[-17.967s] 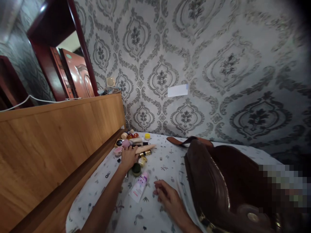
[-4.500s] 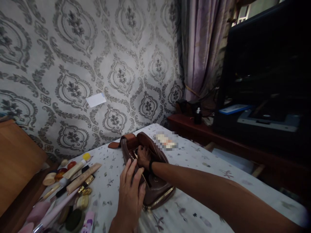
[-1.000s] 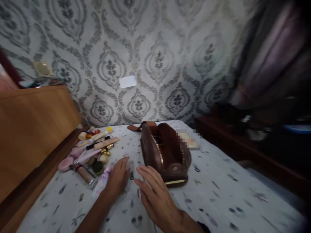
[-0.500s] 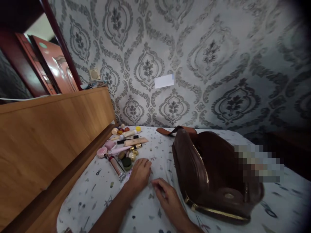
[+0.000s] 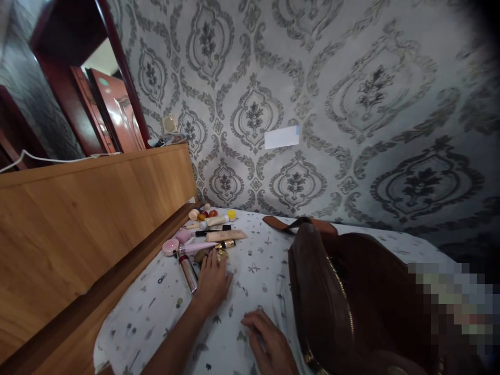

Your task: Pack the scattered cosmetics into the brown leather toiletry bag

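Observation:
My left hand (image 5: 212, 281) lies over the near side of a group of cosmetics, fingers stretched forward and thumb apart. Its fingertips reach small round jars with a gold-coloured one (image 5: 222, 254) among them; the hand hides part of these. Just left of it lies a shiny tube with a dark red band (image 5: 188, 273). Beyond the fingertips are a pink-handled wand (image 5: 199, 247) and a beige squeeze tube (image 5: 224, 236). My right hand (image 5: 269, 341) rests low over the sheet, fingers loosely bent and apart from the thumb, with nothing visible in it. To its right stands a brown handbag (image 5: 322, 291), unzipped.
A wooden board (image 5: 97, 213) runs along the left edge of the patterned sheet (image 5: 136, 323). Patterned wallpaper (image 5: 253, 78) closes off the back. The bag's strap (image 5: 279, 225) lies towards the wall. A blurred patch covers something right of the bag.
My left hand has moved forward onto the jars, now covering the dark green one. My right hand stays low near the bag. The view has turned slightly left.

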`<state>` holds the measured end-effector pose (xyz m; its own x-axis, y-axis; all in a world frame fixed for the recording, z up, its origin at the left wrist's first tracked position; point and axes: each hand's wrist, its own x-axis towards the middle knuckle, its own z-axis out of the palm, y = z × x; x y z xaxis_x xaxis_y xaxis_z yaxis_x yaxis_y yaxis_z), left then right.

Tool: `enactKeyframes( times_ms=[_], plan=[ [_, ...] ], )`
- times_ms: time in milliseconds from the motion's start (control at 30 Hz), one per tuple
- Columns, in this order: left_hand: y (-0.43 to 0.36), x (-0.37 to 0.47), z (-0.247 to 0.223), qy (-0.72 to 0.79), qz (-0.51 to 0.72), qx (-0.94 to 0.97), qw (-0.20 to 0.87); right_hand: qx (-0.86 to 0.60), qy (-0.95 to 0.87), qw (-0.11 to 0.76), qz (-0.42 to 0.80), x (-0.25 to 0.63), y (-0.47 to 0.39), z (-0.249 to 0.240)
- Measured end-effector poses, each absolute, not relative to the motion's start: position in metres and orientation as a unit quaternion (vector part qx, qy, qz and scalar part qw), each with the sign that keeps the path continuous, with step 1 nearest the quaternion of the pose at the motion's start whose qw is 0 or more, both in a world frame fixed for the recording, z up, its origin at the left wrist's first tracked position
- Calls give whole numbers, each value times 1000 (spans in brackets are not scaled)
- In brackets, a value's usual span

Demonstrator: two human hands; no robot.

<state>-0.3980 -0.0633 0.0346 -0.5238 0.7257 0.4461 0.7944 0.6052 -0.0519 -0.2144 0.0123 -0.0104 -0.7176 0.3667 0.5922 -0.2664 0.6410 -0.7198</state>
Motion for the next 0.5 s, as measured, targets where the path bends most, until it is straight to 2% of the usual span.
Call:
enactKeyframes(
  times_ms=[100,233,400,500],
  plan=[
    [-66,-400,38,-844,-81,-501,174,-35,-833,338,437,-214,15,-12],
    [-68,-399,43,-819,-130,-537,154,-40,-815,361,452,-216,14,-17],
    [-58,-408,51,-876,-139,-417,200,-24,-822,337,459,-211,16,-8],
    [-50,-423,61,-911,-114,-361,167,-19,-830,322,455,-210,17,-7]
  ],
)
